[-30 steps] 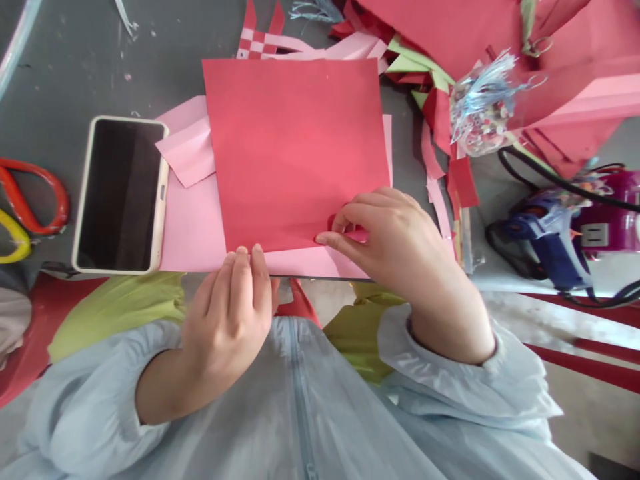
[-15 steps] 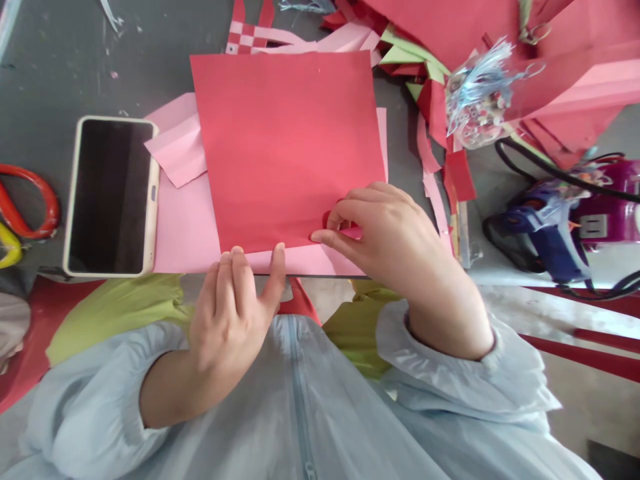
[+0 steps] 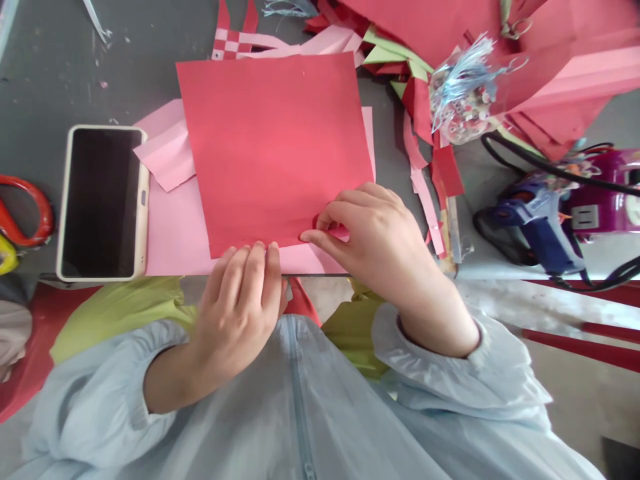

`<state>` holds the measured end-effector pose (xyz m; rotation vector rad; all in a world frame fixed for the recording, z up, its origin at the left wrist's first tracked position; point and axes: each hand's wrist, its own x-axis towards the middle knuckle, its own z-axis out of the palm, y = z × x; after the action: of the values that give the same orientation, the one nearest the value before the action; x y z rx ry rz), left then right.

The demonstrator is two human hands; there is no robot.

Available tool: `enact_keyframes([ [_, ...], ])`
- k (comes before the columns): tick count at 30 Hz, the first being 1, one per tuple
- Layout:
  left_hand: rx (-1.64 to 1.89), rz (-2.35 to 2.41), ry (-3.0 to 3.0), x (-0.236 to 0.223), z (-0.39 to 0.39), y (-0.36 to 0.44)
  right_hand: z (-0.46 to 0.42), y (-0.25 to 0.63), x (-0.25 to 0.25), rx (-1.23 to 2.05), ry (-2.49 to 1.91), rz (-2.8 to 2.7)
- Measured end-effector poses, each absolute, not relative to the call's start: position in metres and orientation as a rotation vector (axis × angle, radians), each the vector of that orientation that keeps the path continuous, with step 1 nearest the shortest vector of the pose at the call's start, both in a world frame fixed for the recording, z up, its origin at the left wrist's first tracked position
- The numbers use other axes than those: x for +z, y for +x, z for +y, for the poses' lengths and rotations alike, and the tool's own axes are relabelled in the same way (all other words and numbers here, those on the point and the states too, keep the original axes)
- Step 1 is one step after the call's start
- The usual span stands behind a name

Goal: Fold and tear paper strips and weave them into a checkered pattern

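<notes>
A square sheet of red paper (image 3: 275,147) lies over pink paper (image 3: 175,233) at the table's front edge. My left hand (image 3: 240,300) rests with its fingers side by side, stretched out, their tips on the sheet's lower edge left of the middle. Its thumb is mostly hidden. My right hand (image 3: 373,233) pinches the red paper near its lower right corner between thumb and bent fingers. That corner is partly hidden beneath the hand.
A phone (image 3: 103,203) lies at the left, beside red-handled scissors (image 3: 37,207). Paper scraps (image 3: 420,100) and a bag of beads (image 3: 465,113) with a blue tassel (image 3: 463,73) are at the upper right. A blue glue gun (image 3: 540,220) with a black cable lies at the right.
My left hand's fingers have closed up side by side and shifted right along the paper's edge. My right hand keeps its pinch. The whole view has shifted slightly.
</notes>
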<state>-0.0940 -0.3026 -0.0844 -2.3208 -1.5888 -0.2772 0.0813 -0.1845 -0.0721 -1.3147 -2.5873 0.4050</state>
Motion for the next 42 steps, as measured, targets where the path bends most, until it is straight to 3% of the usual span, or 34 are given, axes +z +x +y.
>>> enact_keyframes([
  [9,-0.233,-1.497,-2.321,-0.086,-0.299,-0.093,-0.190,0.076,-0.072,0.486,-1.296,-2.579],
  [18,-0.119,-1.436,-2.310,-0.084,-0.299,-0.093,-0.178,0.105,-0.052,0.579,-1.544,-2.616],
  [34,0.007,-1.455,-2.197,-0.088,-0.296,-0.080,-0.182,0.111,-0.057,0.309,-1.559,-2.655],
  [42,-0.106,-1.502,-2.304,-0.086,-0.288,-0.080,-0.175,0.130,-0.050,0.484,-1.656,-2.580],
])
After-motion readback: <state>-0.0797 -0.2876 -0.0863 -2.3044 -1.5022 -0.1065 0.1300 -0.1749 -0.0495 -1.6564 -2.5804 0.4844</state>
